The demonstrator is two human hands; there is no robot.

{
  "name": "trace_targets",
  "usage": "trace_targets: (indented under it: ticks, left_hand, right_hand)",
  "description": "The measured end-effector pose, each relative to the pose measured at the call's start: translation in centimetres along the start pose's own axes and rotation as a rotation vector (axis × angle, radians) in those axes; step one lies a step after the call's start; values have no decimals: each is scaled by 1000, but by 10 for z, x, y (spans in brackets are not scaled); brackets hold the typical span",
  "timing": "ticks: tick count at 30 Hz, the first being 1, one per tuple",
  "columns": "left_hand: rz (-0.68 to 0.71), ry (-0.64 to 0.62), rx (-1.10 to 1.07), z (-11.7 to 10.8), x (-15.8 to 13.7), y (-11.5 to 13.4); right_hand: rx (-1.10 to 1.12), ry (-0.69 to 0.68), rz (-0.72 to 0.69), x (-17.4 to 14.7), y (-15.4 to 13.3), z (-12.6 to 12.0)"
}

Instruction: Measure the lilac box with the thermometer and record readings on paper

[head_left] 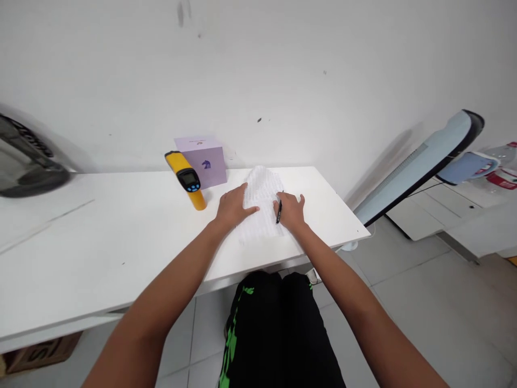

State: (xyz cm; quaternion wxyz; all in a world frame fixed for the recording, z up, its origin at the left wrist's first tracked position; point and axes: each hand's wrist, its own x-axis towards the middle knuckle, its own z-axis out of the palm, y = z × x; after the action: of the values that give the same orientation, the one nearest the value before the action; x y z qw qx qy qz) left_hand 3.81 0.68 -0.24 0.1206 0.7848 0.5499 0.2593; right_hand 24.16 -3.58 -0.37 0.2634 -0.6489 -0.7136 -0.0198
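Note:
A crinkled white sheet (262, 202), patterned with fine rows, lies on the white table (133, 226); whether it is paper or thin plastic wrap I cannot tell. My left hand (233, 207) rests on the sheet's left side, thumb stretched across it and apart from the fingers. On the right side, my right hand (291, 209) grips a slim black pen (279, 211), which slants over the sheet. The little finger of that hand sticks out. Parts of the sheet under both hands are hidden.
Left of the sheet stand a yellow infrared thermometer (187, 179) and a folded purple card (208, 166). A dark transparent bag (28, 156) is at far left. To the right, a long pale-blue padded object (420, 167) leans near a blue mug (464, 168) and plastic bottles (503, 178).

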Motion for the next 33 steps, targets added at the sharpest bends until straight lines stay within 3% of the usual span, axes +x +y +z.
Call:
trace_targets:
  ticks: [4, 7, 9, 13, 15, 19, 25, 33]
  left_hand:
    - [50, 149, 75, 2, -2, 1]
    - [67, 152, 115, 0, -2, 1]
    - [56, 90, 151, -3, -3, 2]
    - [-16, -105, 235, -7, -5, 3]
    - [-35, -161, 232, -8, -5, 3]
    - [-35, -172, 217, -7, -4, 2]
    - [-49, -173, 209, -7, -4, 2]
    - [-40, -167, 194, -5, -4, -1]
  right_hand:
    - [193, 156, -67, -1, -4, -9]
    - [466, 243, -61, -10, -11, -17]
    - [694, 138, -55, -15, -15, -17]
    - [990, -225, 9, -16, -19, -6]
    - [1016, -304, 76, -13, -19, -2]
    - [954, -321, 174, -8, -20, -2]
    - [768, -301, 165, -7, -23, -6]
    - [772, -321, 146, -7, -22, -4]
